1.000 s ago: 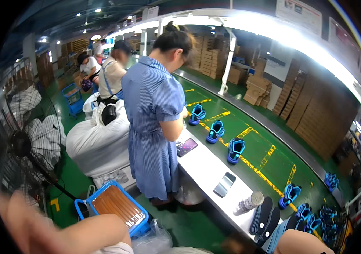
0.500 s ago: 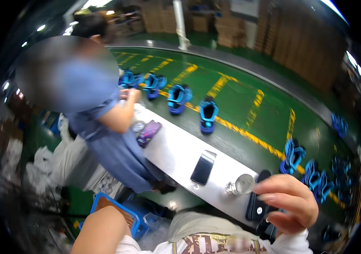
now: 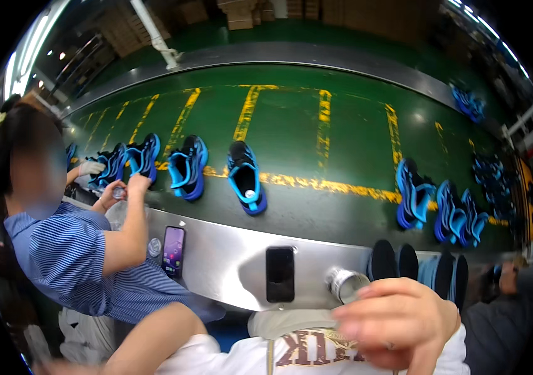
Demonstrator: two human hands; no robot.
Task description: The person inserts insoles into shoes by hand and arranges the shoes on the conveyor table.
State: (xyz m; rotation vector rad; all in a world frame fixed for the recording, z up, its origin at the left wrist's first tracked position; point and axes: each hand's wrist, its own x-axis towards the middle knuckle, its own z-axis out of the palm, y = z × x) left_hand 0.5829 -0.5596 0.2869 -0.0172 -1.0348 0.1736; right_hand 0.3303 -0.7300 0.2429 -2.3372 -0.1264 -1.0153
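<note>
Raised over the near right end of the metal ledge, my right hand [image 3: 404,312] is open, its fingers loosely stretched and slightly blurred, with nothing visible in them. Just behind the fingertips lies a silvery ring-shaped roll [image 3: 341,284]. My left arm [image 3: 160,337] reaches toward the lower left, where the hand is smeared at the picture's edge and its fingers cannot be made out. Several dark insoles [image 3: 382,261] lie to the right of the roll. Ahead, a black and blue shoe [image 3: 246,178] stands on the green surface with a small white disc inside its heel.
A black phone [image 3: 280,275] and a purple-screened phone [image 3: 173,251] lie on the metal ledge [image 3: 216,269]. At left a co-worker in a striped top [image 3: 69,250] holds a small clear round thing. More blue shoes [image 3: 413,194] line the yellow-marked green surface [image 3: 291,137].
My view has swung left and toward the green surface. My right hand has come lower and closer to my body. The left arm stretches further left, and the co-worker's hands show more fully.
</note>
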